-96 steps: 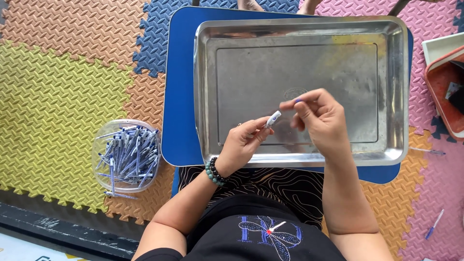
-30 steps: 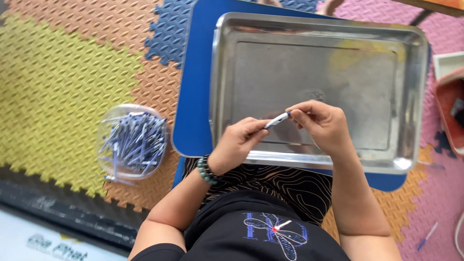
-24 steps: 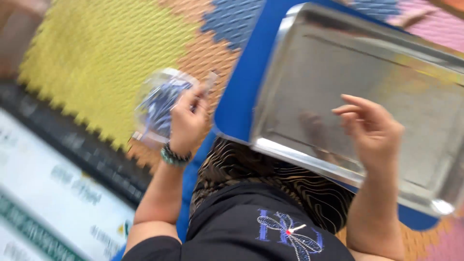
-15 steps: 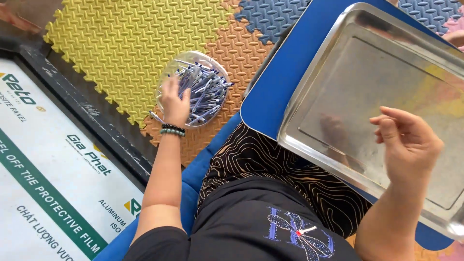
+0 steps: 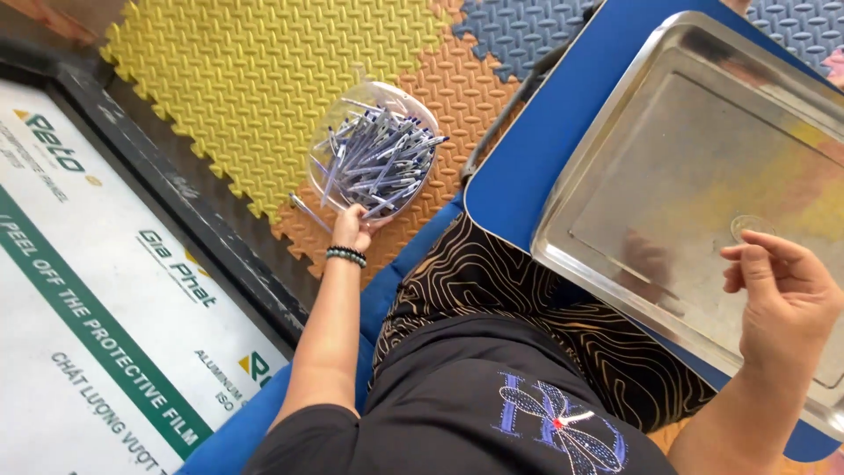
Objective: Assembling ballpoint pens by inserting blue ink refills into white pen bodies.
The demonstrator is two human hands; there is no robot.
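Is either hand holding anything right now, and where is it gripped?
The right hand is empty, above the metal tray. The left hand reaches the bowl of pens; whether it grips one cannot be told.

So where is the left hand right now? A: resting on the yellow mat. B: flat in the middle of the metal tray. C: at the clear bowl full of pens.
C: the left hand reaches the near edge of the clear bowl heaped with pens.

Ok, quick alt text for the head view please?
The left hand reaches into a clear bowl of blue pens on foam floor mats. The right hand hovers empty over a steel tray on a blue table.
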